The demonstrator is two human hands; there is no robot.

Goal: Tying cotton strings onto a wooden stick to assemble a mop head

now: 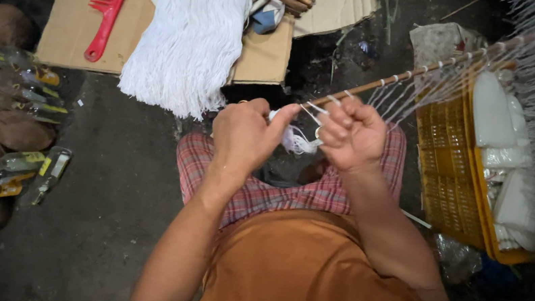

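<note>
Between the two hands, a thin wooden stick (427,71) is running with its long axis on a diagonal, its near end sitting at the fingers and its far end pointing up and to the right, away from the person. White cords (418,87) are hanging knotted along it in a row. The left hand (242,134) is curling nearly closed, its thumb and forefinger pinching a small bundle of white string (296,140) just beside the stick's near end. The right hand (351,133) is clenching around the same strands, its fingers (343,112) folding tight against the stick.

Right of the fingers, a yellow plastic crate (448,173) is holding white bundles. Above the fingers, a white mop head (189,39) and a red comb (109,2) are lying on flattened brown cardboard (71,31). Far left of the fingers, clear bottles with yellow labels (17,164) are lying on the floor among brown coconuts (18,130).
</note>
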